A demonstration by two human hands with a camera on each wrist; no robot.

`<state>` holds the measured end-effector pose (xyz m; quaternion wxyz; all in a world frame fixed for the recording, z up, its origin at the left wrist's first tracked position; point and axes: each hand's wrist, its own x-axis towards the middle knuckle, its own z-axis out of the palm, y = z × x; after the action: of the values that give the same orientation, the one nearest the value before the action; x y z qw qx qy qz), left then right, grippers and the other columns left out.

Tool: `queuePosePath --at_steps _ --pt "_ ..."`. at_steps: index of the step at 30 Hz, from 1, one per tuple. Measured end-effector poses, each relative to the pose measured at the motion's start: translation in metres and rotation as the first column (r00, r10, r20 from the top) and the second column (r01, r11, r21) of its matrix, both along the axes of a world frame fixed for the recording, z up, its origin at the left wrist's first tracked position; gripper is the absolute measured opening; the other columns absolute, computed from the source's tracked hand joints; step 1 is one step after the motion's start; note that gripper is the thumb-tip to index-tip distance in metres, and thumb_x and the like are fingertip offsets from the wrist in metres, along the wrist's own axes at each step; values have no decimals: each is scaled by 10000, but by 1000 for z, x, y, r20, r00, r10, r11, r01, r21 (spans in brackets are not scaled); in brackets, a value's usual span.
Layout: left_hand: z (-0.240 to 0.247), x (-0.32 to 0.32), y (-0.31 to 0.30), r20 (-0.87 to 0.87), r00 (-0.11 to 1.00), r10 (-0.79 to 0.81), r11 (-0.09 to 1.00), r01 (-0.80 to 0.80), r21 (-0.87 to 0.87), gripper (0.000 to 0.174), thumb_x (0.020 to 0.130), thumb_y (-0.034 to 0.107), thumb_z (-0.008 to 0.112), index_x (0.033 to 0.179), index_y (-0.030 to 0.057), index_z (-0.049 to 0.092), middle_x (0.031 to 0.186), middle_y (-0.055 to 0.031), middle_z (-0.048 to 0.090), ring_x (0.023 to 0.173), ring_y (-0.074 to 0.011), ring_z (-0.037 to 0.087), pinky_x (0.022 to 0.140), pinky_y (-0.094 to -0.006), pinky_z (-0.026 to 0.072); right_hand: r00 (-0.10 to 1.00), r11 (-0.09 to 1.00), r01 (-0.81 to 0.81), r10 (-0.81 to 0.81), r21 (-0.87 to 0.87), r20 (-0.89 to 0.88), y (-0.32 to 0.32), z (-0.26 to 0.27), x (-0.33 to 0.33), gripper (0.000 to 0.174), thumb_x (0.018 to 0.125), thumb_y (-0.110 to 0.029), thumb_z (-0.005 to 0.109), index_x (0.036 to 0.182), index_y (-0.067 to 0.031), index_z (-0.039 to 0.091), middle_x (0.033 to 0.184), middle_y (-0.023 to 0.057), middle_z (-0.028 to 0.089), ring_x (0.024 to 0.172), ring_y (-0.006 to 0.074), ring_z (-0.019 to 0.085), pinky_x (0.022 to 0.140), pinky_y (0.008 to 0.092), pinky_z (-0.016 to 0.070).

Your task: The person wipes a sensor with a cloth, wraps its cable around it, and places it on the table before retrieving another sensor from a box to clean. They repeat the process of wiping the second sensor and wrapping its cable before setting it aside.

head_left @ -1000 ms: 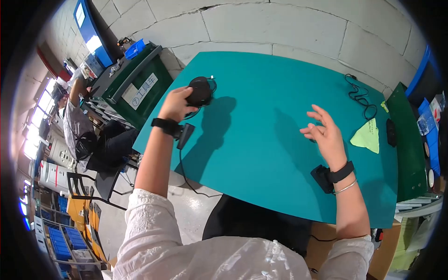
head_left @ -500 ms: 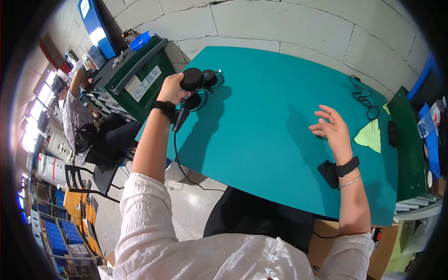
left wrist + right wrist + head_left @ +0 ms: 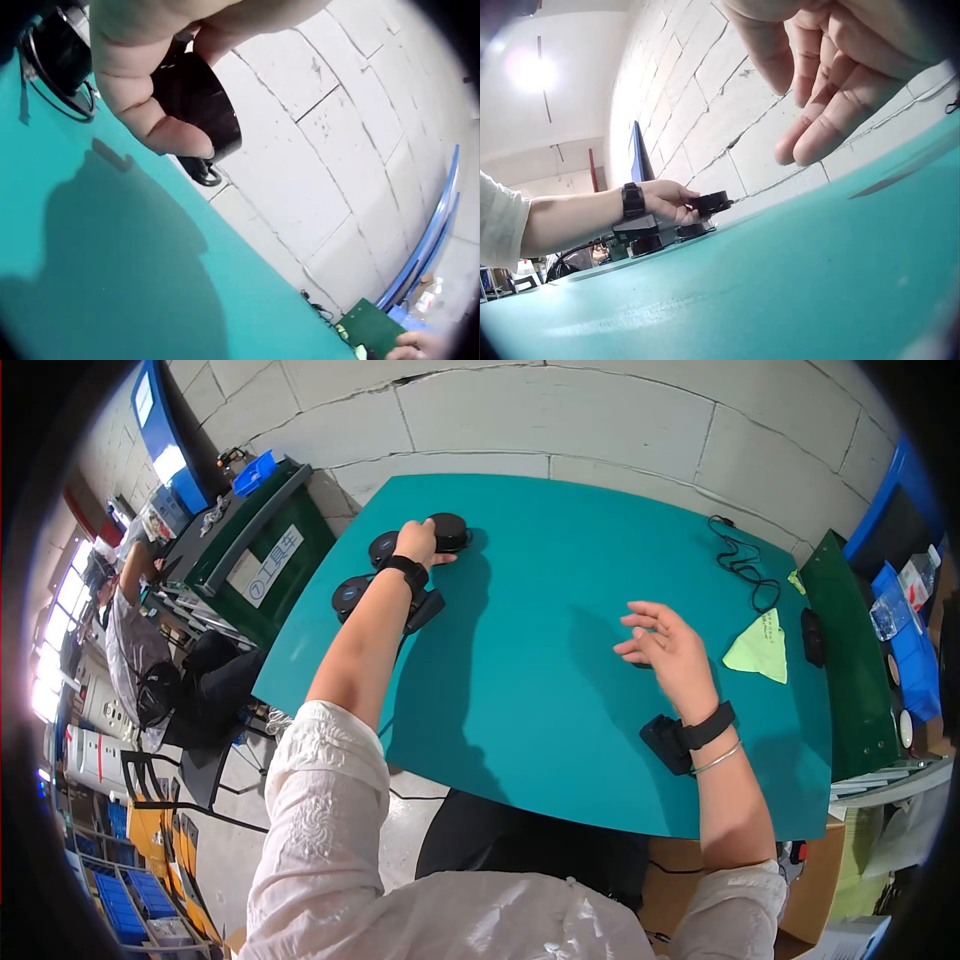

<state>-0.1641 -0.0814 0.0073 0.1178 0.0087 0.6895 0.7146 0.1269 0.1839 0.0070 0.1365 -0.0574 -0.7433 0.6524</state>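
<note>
My left hand [image 3: 415, 543] grips a round black puck-shaped device [image 3: 450, 526] at the far left part of the teal table. In the left wrist view, thumb and fingers curl around the side of this device [image 3: 217, 120], and a small black loop hangs below it. Two similar black pucks, one farther back [image 3: 381, 547] and one nearer me [image 3: 347, 594], lie beside the hand and are partly covered by it and the wrist. My right hand [image 3: 672, 660] hovers over the right half of the table, fingers loosely bent, holding nothing.
A thin black cable [image 3: 755, 575] and a yellow-green cloth or paper [image 3: 758, 648] lie on the table's right side, near a dark object [image 3: 812, 637]. A block wall [image 3: 560, 420] stands behind. At the left is a green tool cart [image 3: 255, 565], with a seated person [image 3: 135, 620] beyond it.
The left hand has carried one puck rightward past the other two, which stay on the table and now show to its left. Head view shifted slightly; the right hand keeps its place and pose.
</note>
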Motion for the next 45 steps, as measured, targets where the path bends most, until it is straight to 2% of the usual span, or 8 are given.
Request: queuePosePath --at_steps 4,6,14,20,22,26,38,45 --pt "-13 -28 1 -81 993 90 986 -100 -132 441 1037 277 375 1187 -130 449 1064 -241 600 790 -334 663 587 -421 577 999 999 -35 35 -13 -4 2 -3 -1 304 953 -46 522 1249 22 540 1112 157 635 839 199 701 715 276 572" --pt "-4 -38 0 -79 995 -56 601 -29 -799 534 1040 341 327 1053 -155 524 771 -238 650 565 -337 651 531 -428 552 998 998 -58 58 5 33 1 1 0 306 949 -45 520 1247 21 544 1082 152 646 829 198 703 711 274 571" --pt "-15 -49 -11 -116 973 -200 308 -50 -950 614 1023 398 266 849 -61 635 583 -178 627 479 -319 600 568 -446 497 998 998 -51 50 31 48 4 -2 -1 291 949 -47 513 1229 20 556 1029 142 662 817 192 703 698 276 569" --pt "6 -10 -15 -219 944 -247 366 -118 -923 596 1035 361 232 939 -67 635 687 -187 665 696 -335 677 726 -455 509 998 997 -49 47 53 33 7 -3 -5 284 940 -52 521 1214 11 566 981 124 677 792 187 701 675 280 560" --pt "4 -14 -23 -309 877 -368 401 -151 -904 616 1028 413 269 955 -70 644 622 -166 629 542 -302 624 581 -419 495 999 996 -32 34 81 -30 15 -7 -6 279 932 -60 527 1198 10 576 940 115 686 769 177 701 658 281 553" --pt "51 77 13 -146 923 -355 843 249 -476 497 1036 382 375 1129 -45 612 542 -50 473 342 -129 363 373 -269 321 996 967 87 -78 241 -44 46 5 -1 254 949 -110 530 1172 -12 602 956 103 691 789 166 690 683 280 549" --pt "34 261 108 -34 507 -861 502 839 -210 294 1022 203 474 1122 -40 606 560 -15 495 410 -71 415 388 -197 313 889 790 438 -450 429 -79 83 33 272 227 940 -187 603 1090 -27 661 893 73 705 763 141 695 721 263 538" --pt "4 244 123 84 442 -893 433 895 -106 306 1022 183 478 1224 -39 539 624 -22 512 444 -72 397 429 -220 349 394 603 707 -770 370 502 140 -130 509 220 914 -175 614 1059 -19 669 899 69 702 792 148 681 684 283 548"
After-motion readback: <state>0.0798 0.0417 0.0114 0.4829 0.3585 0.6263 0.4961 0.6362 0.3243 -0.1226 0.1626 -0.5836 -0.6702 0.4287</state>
